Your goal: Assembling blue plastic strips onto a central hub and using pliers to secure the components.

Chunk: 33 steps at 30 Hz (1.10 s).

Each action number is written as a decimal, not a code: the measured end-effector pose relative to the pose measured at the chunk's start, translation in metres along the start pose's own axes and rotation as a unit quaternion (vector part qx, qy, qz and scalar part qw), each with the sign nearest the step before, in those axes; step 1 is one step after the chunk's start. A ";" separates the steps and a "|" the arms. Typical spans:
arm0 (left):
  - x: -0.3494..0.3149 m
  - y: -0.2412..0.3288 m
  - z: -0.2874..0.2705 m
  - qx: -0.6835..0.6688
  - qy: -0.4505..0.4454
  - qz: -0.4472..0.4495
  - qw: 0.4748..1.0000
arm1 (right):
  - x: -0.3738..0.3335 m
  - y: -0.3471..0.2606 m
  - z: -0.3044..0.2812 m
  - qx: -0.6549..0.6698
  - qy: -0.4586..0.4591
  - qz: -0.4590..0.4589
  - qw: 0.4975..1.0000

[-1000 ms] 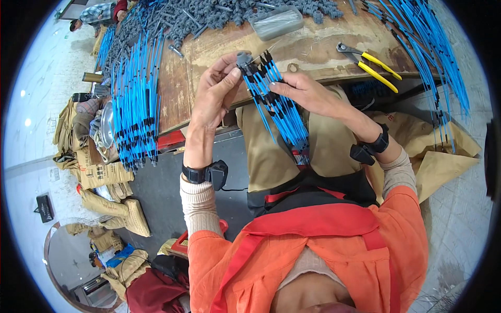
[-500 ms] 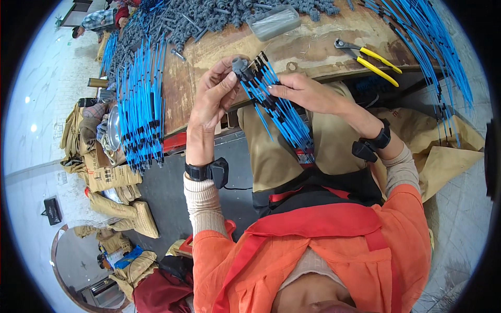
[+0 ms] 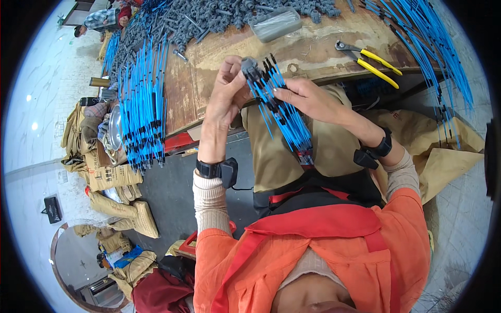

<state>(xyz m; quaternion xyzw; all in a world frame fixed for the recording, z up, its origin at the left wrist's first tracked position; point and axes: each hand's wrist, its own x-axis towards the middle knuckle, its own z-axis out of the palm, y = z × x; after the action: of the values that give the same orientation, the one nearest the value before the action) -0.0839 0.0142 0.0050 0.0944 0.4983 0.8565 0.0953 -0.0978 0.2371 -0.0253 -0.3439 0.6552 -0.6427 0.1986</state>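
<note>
A grey plastic fitting (image 3: 251,67) is pinched between the thumb and fingers of my left hand (image 3: 228,91), over the front edge of the table. Touching it from below is a bundle of thin blue tubes (image 3: 290,125) with black sleeves, which slants down over my lap. My right hand (image 3: 302,98) grips this bundle near its upper end, thumb on top and fingers wrapped behind. Several black tips of the tubes stick up between my two hands. Whether a tube sits inside the fitting, I cannot make out.
Grey fittings (image 3: 224,18) lie heaped at the table's back, beside a clear plastic box (image 3: 275,26). Yellow-handled pliers (image 3: 368,62) rest at the right. More blue tubes (image 3: 141,104) hang over the left edge, others (image 3: 433,47) at the far right. Sacks (image 3: 107,172) stand left.
My left hand has moved a little to the right with the grey fitting, closer to my right hand. The fitting is tilted further over the tube ends. My right hand has shifted slightly right.
</note>
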 end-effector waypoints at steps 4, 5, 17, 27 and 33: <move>-0.008 0.003 0.018 0.153 0.146 0.021 0.977 | 0.004 -0.005 0.006 -0.064 0.068 0.010 0.996; -0.015 0.009 0.031 0.319 0.167 0.049 0.932 | 0.005 -0.003 0.007 -0.076 0.087 0.004 0.993; -0.043 0.019 0.036 0.288 0.121 0.080 0.947 | 0.003 -0.033 0.019 -0.158 0.045 0.002 0.986; -0.037 0.030 0.022 0.230 0.037 0.002 0.973 | 0.005 -0.028 0.012 -0.115 -0.031 0.052 0.991; -0.042 0.023 0.029 0.281 0.075 0.055 0.955 | 0.008 -0.027 0.015 -0.121 -0.029 0.053 0.991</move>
<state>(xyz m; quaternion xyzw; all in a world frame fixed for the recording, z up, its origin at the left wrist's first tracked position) -0.0381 0.0165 0.0359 0.0803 0.7185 0.6906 -0.0204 -0.0874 0.2219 0.0011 -0.3484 0.7396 -0.5369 0.2083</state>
